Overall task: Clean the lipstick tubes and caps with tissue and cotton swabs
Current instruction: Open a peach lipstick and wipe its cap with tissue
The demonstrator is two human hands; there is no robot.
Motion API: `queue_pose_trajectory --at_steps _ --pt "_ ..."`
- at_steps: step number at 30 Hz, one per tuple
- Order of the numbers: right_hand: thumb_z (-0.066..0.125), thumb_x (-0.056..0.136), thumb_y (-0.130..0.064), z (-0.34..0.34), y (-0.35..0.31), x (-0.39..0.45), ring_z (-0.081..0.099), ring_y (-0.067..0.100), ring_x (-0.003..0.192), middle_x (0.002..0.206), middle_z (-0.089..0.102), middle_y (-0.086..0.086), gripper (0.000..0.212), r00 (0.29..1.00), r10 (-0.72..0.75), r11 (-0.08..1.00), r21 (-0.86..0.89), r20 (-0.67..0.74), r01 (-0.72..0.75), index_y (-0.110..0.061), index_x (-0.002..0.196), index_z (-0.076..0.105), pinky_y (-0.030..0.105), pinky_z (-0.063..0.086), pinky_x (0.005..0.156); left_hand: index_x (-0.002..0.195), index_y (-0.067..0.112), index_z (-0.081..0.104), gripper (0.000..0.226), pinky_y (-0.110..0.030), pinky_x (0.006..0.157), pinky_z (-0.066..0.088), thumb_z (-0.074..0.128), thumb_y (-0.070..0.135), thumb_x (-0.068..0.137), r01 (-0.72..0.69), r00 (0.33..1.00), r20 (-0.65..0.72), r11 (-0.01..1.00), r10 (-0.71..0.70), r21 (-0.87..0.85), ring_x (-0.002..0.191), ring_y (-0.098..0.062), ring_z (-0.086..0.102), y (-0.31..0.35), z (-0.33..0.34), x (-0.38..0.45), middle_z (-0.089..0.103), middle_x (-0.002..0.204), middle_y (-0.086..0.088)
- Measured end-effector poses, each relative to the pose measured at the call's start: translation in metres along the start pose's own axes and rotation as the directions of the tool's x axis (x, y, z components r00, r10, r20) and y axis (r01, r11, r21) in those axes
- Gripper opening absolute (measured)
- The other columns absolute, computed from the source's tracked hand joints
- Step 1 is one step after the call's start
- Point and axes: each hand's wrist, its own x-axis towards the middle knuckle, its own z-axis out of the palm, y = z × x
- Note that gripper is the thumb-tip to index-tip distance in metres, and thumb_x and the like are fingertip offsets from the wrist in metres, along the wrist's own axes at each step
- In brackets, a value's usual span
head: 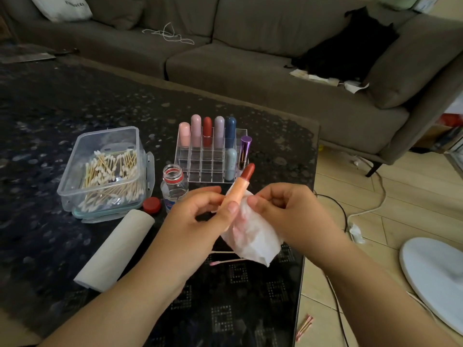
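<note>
My left hand [198,216] grips an uncapped peach lipstick tube [236,190], tilted up to the right, its brick-red bullet [248,171] exposed. My right hand [283,211] pinches a crumpled white tissue [253,236], stained pink, against the tube's right side. Behind stands a clear acrylic organizer [213,159] holding several capped lipsticks. An open plastic box of cotton swabs [107,169] sits at the left. Used swabs [223,261] lie on the table under the tissue.
A tissue roll [115,249] lies near my left forearm. An open small glass bottle [174,186] and its red cap [152,205] stand beside the box. The dark table's [50,108] right edge is close. Cables, pink-tipped swabs [304,326] and a white disc [436,276] lie on the floor.
</note>
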Motion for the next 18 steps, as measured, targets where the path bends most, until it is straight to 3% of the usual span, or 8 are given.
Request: queue_pose_trajectory --at_steps 2,5,8,11,15,18 --pt "0.064 0.087 -0.028 -0.002 -0.001 -0.003 0.058 0.011 0.058 0.071 0.071 0.005 0.016 0.998 -0.003 0.996 0.091 0.061 -0.003 -0.020 0.074 0.070 0.025 0.046 0.054 0.080 0.031 0.075 0.029 -0.042 0.106 0.038 0.072 0.056 0.066 0.062 0.996 0.067 0.991 -0.054 -0.119 0.115 -0.004 0.055 0.004 0.000 0.000 0.063 0.115 0.016" --pt "0.067 0.080 -0.029 -0.006 -0.002 -0.007 0.061 0.012 0.063 0.071 0.071 0.002 0.010 0.989 0.004 0.970 0.241 0.145 -0.039 -0.021 0.077 0.071 0.023 0.048 0.056 0.076 0.021 0.075 0.025 -0.044 0.098 0.043 0.070 0.043 0.065 0.103 0.990 0.119 0.960 -0.074 -0.260 0.094 -0.019 0.066 0.006 0.002 -0.002 0.072 0.089 -0.004" --pt "0.068 0.069 -0.031 -0.009 -0.001 -0.010 0.064 0.013 0.069 0.077 0.071 0.002 0.013 0.973 0.010 0.938 0.336 0.231 -0.089 -0.023 0.077 0.074 0.022 0.052 0.060 0.075 0.017 0.074 0.028 -0.044 0.099 0.045 0.065 0.041 0.065 0.106 0.992 0.093 0.952 -0.082 -0.288 0.098 -0.025 0.067 0.006 0.000 -0.002 0.072 0.092 -0.013" --pt "0.064 0.082 -0.024 -0.009 -0.003 -0.010 0.063 0.011 0.067 0.073 0.069 -0.002 0.014 0.993 0.041 0.926 0.370 0.109 -0.079 -0.021 0.070 0.070 0.020 0.049 0.056 0.080 0.020 0.075 0.030 -0.040 0.100 0.044 0.065 0.042 0.063 0.121 0.992 0.078 0.953 -0.103 -0.277 0.100 -0.018 0.067 0.006 0.001 -0.002 0.073 0.097 -0.005" --pt "0.062 0.089 -0.025 -0.011 -0.003 -0.007 0.067 0.016 0.075 0.080 0.070 -0.002 0.016 0.984 0.071 0.980 0.198 -0.166 -0.037 -0.024 0.076 0.070 0.032 0.057 0.063 0.089 0.029 0.072 0.041 -0.033 0.095 0.044 0.062 0.056 0.060 0.050 0.998 0.041 0.993 -0.046 -0.109 0.093 -0.007 0.065 0.003 0.002 -0.006 0.071 0.093 0.006" --pt "0.060 0.091 -0.021 -0.007 -0.005 -0.008 0.068 0.019 0.074 0.081 0.073 0.003 0.018 0.992 0.062 0.943 0.332 -0.110 -0.022 -0.020 0.078 0.074 0.033 0.056 0.066 0.083 0.031 0.071 0.036 -0.027 0.080 0.042 0.060 0.058 0.061 0.023 0.998 0.058 0.996 -0.017 -0.091 0.076 -0.001 0.060 0.004 0.003 -0.007 0.067 0.078 0.009"
